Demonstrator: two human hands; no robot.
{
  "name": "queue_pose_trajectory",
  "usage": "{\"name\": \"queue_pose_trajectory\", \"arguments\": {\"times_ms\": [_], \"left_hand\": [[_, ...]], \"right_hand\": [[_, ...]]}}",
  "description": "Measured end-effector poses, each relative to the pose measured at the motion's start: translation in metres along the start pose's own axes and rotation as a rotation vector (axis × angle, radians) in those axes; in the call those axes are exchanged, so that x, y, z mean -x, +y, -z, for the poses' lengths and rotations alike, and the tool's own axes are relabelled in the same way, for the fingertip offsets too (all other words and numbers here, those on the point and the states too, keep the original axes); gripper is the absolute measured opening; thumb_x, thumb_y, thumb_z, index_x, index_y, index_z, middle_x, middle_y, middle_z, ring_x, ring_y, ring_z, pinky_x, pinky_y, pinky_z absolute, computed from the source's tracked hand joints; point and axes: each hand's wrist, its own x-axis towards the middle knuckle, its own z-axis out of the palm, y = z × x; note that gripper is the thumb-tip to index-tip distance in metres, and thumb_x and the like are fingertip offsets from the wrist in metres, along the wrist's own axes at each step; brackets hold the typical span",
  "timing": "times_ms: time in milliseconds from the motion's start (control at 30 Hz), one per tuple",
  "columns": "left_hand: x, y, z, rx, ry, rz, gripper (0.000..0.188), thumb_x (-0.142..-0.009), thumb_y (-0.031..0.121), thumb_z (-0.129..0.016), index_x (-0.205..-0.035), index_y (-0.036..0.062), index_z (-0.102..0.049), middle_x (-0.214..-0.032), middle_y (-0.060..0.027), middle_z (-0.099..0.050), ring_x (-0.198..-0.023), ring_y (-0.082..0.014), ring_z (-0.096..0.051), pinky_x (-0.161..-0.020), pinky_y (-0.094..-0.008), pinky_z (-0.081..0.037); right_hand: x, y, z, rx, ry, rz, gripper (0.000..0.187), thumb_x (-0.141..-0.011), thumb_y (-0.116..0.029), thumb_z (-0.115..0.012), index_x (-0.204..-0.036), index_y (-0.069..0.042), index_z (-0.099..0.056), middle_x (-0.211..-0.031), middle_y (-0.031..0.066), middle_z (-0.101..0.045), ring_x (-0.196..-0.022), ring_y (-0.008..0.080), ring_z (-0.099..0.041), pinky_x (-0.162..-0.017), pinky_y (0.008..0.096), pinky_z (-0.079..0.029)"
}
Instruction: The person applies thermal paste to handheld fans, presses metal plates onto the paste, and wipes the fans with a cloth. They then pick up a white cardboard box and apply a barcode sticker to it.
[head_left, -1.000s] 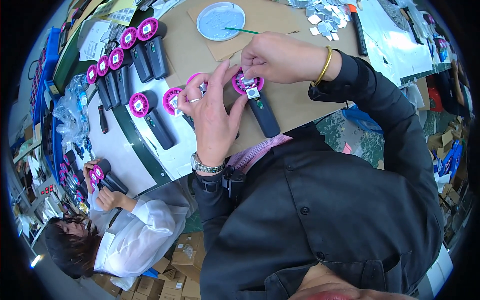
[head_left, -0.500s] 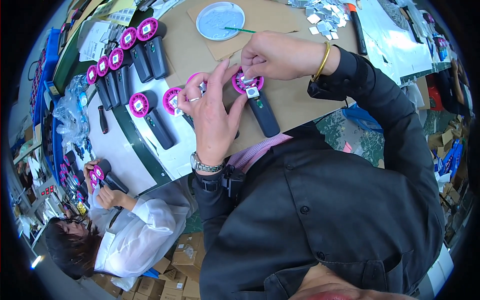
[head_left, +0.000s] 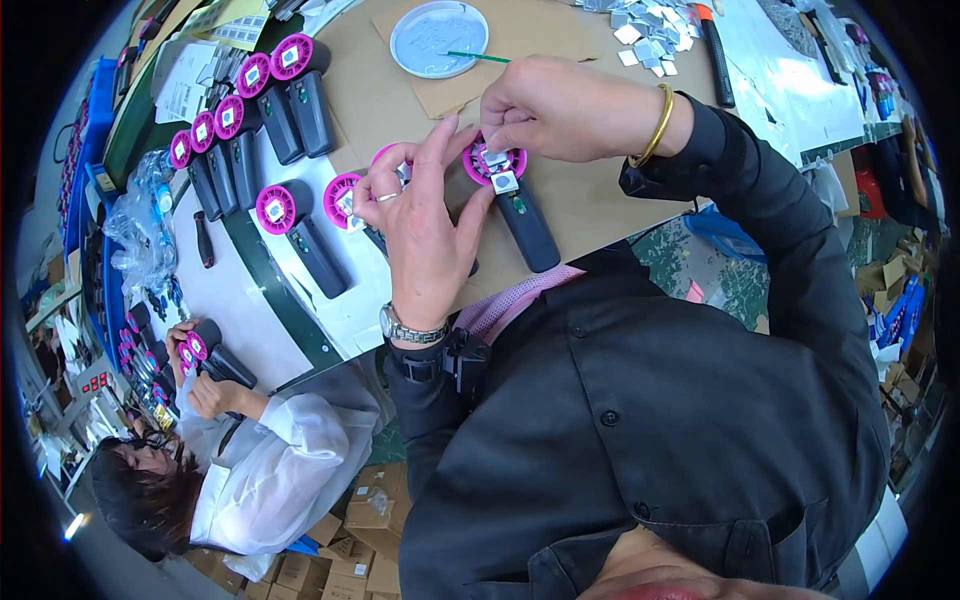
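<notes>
Left of my fingers lie lots of black tools with pink round ends (head_left: pixel 276 209); my left hand (head_left: pixel 425 235) has its thumb and pointing finger apart, by the near side of the pink ring; past those fingers sits a round white dish (head_left: pixel 405 55), with a green stick (head_left: pixel 475 56) in it; the black tool I work on (head_left: pixel 528 230) is between my two hands, and a white square (head_left: pixel 505 182) sits on it, just by my left thumb; my right hand (head_left: pixel 540 110) has its fingers bunched over the pink ring; I cannot tell if they pinch anything; right of them are shiny squares (head_left: pixel 652 40).
</notes>
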Motion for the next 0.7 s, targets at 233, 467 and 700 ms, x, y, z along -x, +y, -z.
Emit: {"name": "queue_pose_trajectory", "arguments": {"times_ms": [233, 467, 700], "left_hand": [[-0.003, 0.001, -0.001, 0.010, 0.002, -0.013, 0.082, -0.080, 0.014, -0.086, -0.153, 0.0116, -0.048, -0.131, 0.0029, -0.074, -0.127, -0.0270, -0.050, -0.113, -0.0508, -0.019], [-0.002, 0.001, 0.000, -0.001, 0.000, -0.010, 0.082, -0.080, 0.013, -0.086, -0.153, 0.0106, -0.048, -0.131, 0.0021, -0.074, -0.128, -0.0271, -0.049, -0.113, -0.0508, -0.019], [-0.001, 0.000, 0.000, 0.010, 0.005, -0.016, 0.081, -0.080, 0.013, -0.086, -0.152, 0.0107, -0.049, -0.130, 0.0025, -0.074, -0.127, -0.0270, -0.049, -0.112, -0.0504, -0.020]], "right_hand": [[-0.001, 0.011, -0.004, -0.081, -0.030, -0.020, 0.021, -0.096, -0.017, -0.073, -0.097, 0.004, -0.073, -0.079, 0.0132, -0.074, -0.072, 0.0212, -0.071, -0.067, 0.0344, -0.054], [-0.004, 0.008, 0.002, -0.086, -0.084, -0.064, 0.022, -0.097, -0.017, -0.073, -0.098, 0.004, -0.073, -0.079, 0.0141, -0.074, -0.072, 0.0227, -0.071, -0.067, 0.0352, -0.054], [0.000, 0.012, -0.008, 0.069, 0.063, 0.079, 0.018, -0.093, -0.017, -0.075, -0.097, 0.000, -0.074, -0.080, 0.0153, -0.073, -0.074, 0.0307, -0.070, -0.070, 0.0396, -0.055]]}}
